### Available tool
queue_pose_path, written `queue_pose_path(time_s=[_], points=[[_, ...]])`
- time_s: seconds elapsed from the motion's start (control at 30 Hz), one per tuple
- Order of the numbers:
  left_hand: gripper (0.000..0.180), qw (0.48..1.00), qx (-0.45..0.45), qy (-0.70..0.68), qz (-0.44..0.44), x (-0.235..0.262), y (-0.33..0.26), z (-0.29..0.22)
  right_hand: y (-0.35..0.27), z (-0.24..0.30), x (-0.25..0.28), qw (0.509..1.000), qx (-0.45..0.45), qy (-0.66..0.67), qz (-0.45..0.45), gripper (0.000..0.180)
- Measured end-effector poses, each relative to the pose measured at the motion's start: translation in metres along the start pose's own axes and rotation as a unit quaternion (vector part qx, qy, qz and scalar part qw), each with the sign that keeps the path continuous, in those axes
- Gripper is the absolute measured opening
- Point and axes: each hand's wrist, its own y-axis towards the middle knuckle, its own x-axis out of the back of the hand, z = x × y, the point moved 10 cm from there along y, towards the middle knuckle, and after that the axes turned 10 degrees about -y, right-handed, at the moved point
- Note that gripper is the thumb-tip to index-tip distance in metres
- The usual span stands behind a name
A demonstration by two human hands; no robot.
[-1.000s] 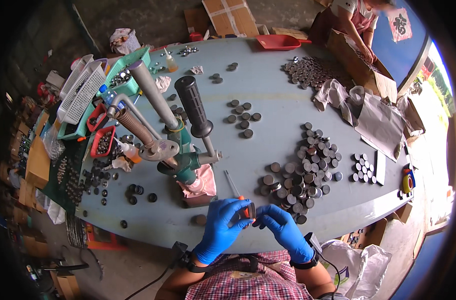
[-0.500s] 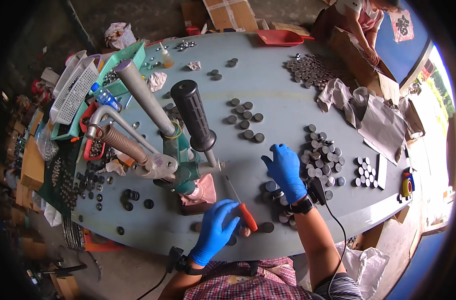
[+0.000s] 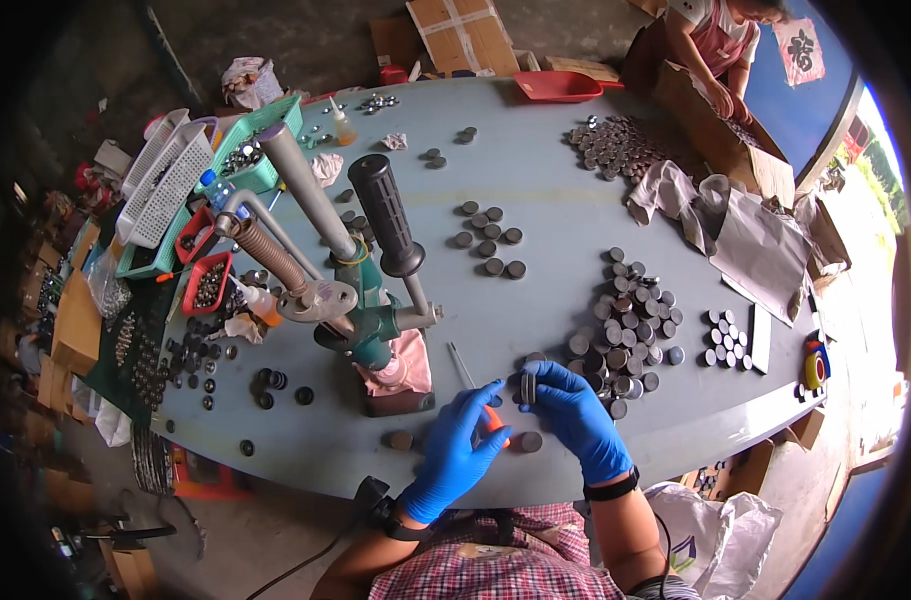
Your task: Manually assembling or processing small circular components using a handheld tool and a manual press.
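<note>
In blue gloves, both my hands are over the near part of the table. My right hand [image 3: 584,425] pinches a dark round cap [image 3: 528,388] on its edge between thumb and fingers. My left hand [image 3: 458,455] has thumb and fingers apart, reaching over the orange handle of a screwdriver [image 3: 493,428]. Partly hidden by that hand, the screwdriver lies with its shaft pointing away from me. Another dark cap [image 3: 531,442] lies between my hands. Beyond my right hand is a heap of similar caps [image 3: 631,325].
A green hand press [image 3: 376,325] with a black lever grip stands left of centre, pink cloth [image 3: 408,365] at its base. Baskets [image 3: 171,185] and red trays [image 3: 208,283] of small parts crowd the left. A red dustpan [image 3: 559,87] lies at the back. Far right, a co-worker reaches into a carton [image 3: 711,120].
My right hand has come back toward me and left, and a dark cap is now in its fingers. My left hand has shifted right, over the screwdriver handle. The view has shifted slightly.
</note>
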Motion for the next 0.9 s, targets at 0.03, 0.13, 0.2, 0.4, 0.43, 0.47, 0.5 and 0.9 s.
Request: queue_pose_path(time_s=[0.03, 0.13, 0.2, 0.4, 0.43, 0.47, 0.5, 0.9], points=[[0.052, 1.0, 0.001, 0.0, 0.01, -0.004, 0.001, -0.006, -0.011, 0.0, -0.01, 0.999, 0.007, 0.031, 0.004, 0.027], [0.051, 0.995, -0.085, 0.043, 0.018, -0.005, 0.0, -0.025, -0.03, -0.004, -0.019, 0.998, 0.023, -0.051, -0.017, 0.027], [0.051, 0.997, -0.065, 0.025, 0.027, -0.002, -0.001, -0.022, -0.039, 0.004, -0.023, 0.993, 0.031, -0.108, -0.026, 0.029], [0.047, 0.986, -0.129, 0.097, 0.031, 0.003, 0.0, -0.044, -0.054, 0.033, -0.032, 0.977, 0.118, -0.119, -0.134, 0.034], [0.047, 0.986, -0.129, 0.098, 0.029, 0.005, -0.001, -0.046, -0.053, 0.026, -0.024, 0.977, 0.117, -0.119, -0.133, 0.034], [0.048, 0.979, -0.141, 0.143, 0.02, 0.006, -0.001, -0.05, -0.055, 0.026, -0.021, 0.949, 0.182, -0.244, -0.078, 0.035], [0.048, 0.97, -0.154, 0.187, 0.011, 0.007, -0.001, -0.053, -0.062, 0.026, -0.025, 0.899, 0.242, -0.364, -0.023, 0.037], [0.057, 0.979, -0.13, 0.157, 0.021, 0.004, 0.0, -0.011, -0.026, 0.013, -0.036, 0.952, 0.113, -0.281, -0.037, 0.033]])
